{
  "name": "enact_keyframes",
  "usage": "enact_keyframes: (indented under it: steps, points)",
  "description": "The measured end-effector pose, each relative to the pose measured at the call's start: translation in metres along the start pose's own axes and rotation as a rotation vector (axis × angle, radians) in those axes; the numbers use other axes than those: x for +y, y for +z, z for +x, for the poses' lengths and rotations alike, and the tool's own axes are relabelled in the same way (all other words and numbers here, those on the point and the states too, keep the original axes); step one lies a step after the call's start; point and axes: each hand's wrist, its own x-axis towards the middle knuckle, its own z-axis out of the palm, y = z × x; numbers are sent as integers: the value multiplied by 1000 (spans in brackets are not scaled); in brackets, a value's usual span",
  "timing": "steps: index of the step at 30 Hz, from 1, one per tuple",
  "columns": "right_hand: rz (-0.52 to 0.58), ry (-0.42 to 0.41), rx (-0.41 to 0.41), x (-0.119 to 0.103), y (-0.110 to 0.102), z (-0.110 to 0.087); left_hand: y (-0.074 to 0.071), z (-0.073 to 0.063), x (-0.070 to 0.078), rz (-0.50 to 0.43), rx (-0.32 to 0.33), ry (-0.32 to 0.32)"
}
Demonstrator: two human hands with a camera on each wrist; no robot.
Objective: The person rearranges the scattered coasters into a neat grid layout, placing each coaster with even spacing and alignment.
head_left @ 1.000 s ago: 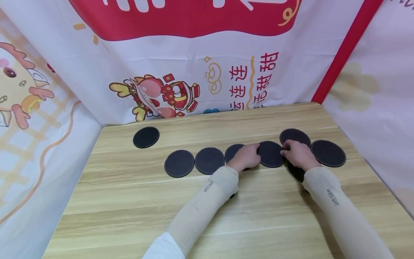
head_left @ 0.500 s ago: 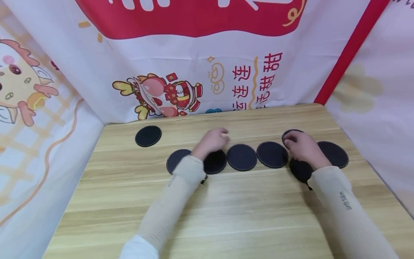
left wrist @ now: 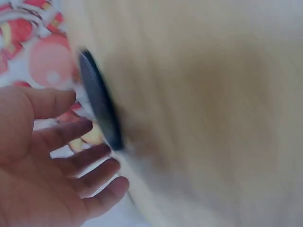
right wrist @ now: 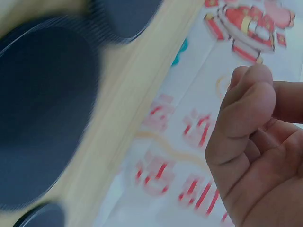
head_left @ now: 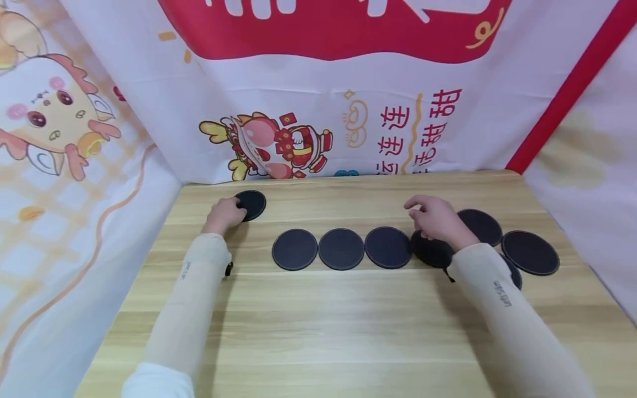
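At the far left of the table lies a black round coaster [head_left: 254,205]. My left hand [head_left: 224,214] reaches its left edge in the head view. From the left wrist, the left hand's fingers [left wrist: 105,189] look loosely spread beside the coaster [left wrist: 100,101], not wrapped round it; whether they touch is unclear. My right hand [head_left: 438,218] hovers over the right end of a row of black coasters, partly covering one coaster [head_left: 432,255]. In the right wrist view the right hand [right wrist: 258,156] has loosely bent fingers and holds nothing.
Along the row lie a left coaster [head_left: 294,250], a middle one [head_left: 341,249] and another [head_left: 388,247]. Several more sit at the right, among them a rear coaster [head_left: 481,226] and an outer one [head_left: 530,252]. A printed cloth [head_left: 308,83] backs the wooden table [head_left: 318,331].
My left hand has moved left from the row to the far-left coaster. The right hand has lifted off the rear right coaster and shifted left. The head view has turned slightly left.
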Motion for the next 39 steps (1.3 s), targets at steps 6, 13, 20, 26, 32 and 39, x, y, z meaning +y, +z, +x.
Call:
enact_keyframes:
  steps: [6, 13, 20, 26, 32, 39]
  points:
    - [5, -52, -91, -61, 42, 46, 1, -4, -16, 26, 8, -35]
    - [28, -75, -277, -132, 116, 103, 6, -9, -9, 87, 94, -69]
    - [245, 108, -412, -171, 182, 146, 11, -12, -7, 10, 116, -108]
    - [529, 307, -454, -189, 210, 159, 12, -15, -2, -62, 133, -121]
    - [515, 316, -370, -193, 215, 153, 12, -15, 5, -76, 142, -137]
    - [512, 280, -334, -187, 219, 153, 13, -12, 2, -141, 131, -153]
